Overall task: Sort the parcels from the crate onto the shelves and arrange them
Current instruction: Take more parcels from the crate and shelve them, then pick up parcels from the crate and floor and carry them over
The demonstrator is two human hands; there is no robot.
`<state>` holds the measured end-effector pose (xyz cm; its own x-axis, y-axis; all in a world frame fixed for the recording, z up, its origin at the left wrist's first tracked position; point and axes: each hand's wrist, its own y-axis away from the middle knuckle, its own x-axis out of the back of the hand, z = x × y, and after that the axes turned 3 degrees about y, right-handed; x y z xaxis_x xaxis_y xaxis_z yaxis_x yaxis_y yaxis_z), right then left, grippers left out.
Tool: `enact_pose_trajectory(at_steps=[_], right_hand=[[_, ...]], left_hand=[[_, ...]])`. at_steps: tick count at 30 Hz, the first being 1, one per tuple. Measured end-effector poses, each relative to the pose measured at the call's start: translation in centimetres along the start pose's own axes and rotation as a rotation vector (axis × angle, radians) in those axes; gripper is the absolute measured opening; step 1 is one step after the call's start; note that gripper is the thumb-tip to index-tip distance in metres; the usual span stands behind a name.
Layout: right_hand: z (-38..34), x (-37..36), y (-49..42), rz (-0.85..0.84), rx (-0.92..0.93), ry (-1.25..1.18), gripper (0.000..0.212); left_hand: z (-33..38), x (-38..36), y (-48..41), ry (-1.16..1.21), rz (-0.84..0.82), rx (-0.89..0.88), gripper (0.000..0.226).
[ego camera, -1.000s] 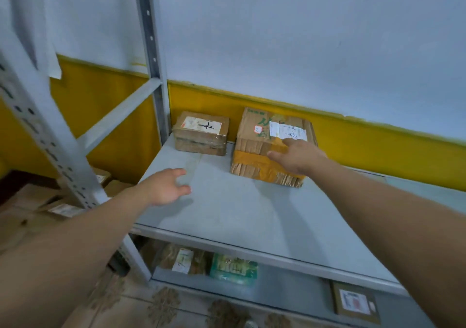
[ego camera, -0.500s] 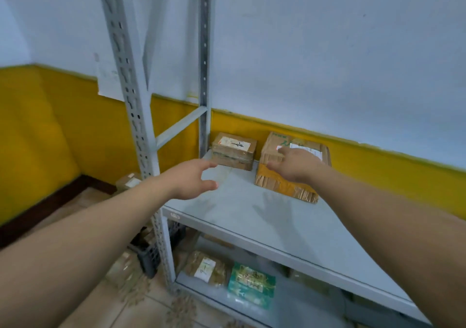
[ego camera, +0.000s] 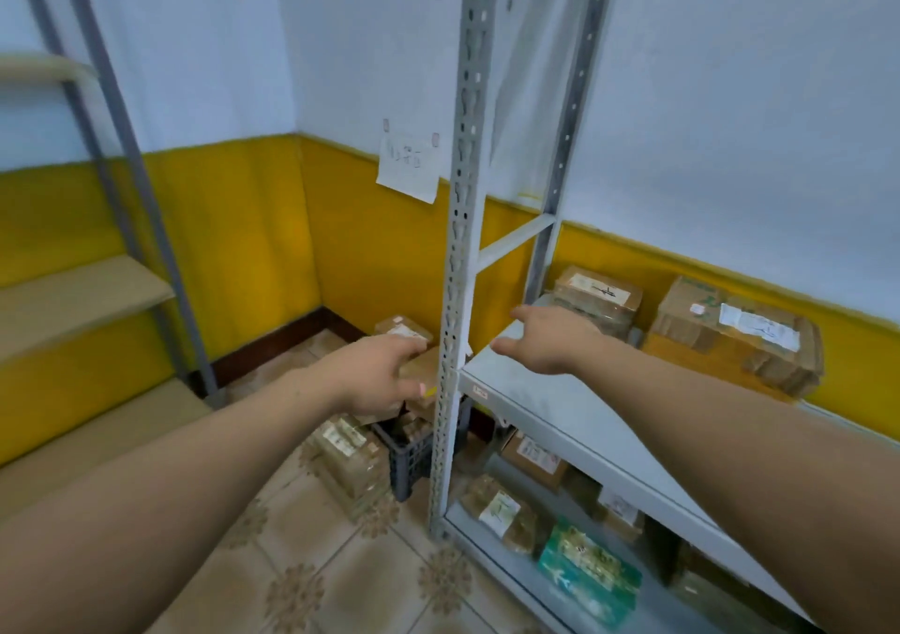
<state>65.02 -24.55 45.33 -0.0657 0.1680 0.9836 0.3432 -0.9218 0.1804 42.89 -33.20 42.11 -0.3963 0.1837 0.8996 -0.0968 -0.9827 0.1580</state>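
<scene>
small labelled parcel [ego camera: 596, 299], larger taped parcel [ego camera: 730, 336] beside it on grey shelf [ego camera: 560, 399], dark crate [ego camera: 409, 458] on floor

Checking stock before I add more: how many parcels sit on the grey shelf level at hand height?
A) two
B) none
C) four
A: only a small labelled box and a larger taped box sit on that shelf, both at the back by the wall.
</scene>
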Motion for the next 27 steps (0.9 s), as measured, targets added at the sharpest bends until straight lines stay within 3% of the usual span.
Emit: enact_pose_trajectory(at_steps=[7, 13, 23, 27], right_hand=[[-14.9, -0.9, -7.1, -0.064, 0.163, -0.027, 0.076], [-24.0, -4.1, -12.5, -0.138, 0.171, -0.036, 0.072], [-24.5, -11.6, -24.3, -0.287, 0.060, -0.070, 0.063], [-22.1, -15.0, -30.3, -0.397, 0.015, -0.153, 0.043]], left_hand=[[-13.7, 2.8, 3.8, -0.090, -0.048, 0.110, 0.070], [-23.3, 4.6, 4.0, -0.214, -0.129, 0.168, 0.067], [-30.4, 2.5, -6.7, -0.109, -0.301, 0.198, 0.060], [-31.6, 2.7, -12.9, -0.053, -0.382, 0.191, 0.048]])
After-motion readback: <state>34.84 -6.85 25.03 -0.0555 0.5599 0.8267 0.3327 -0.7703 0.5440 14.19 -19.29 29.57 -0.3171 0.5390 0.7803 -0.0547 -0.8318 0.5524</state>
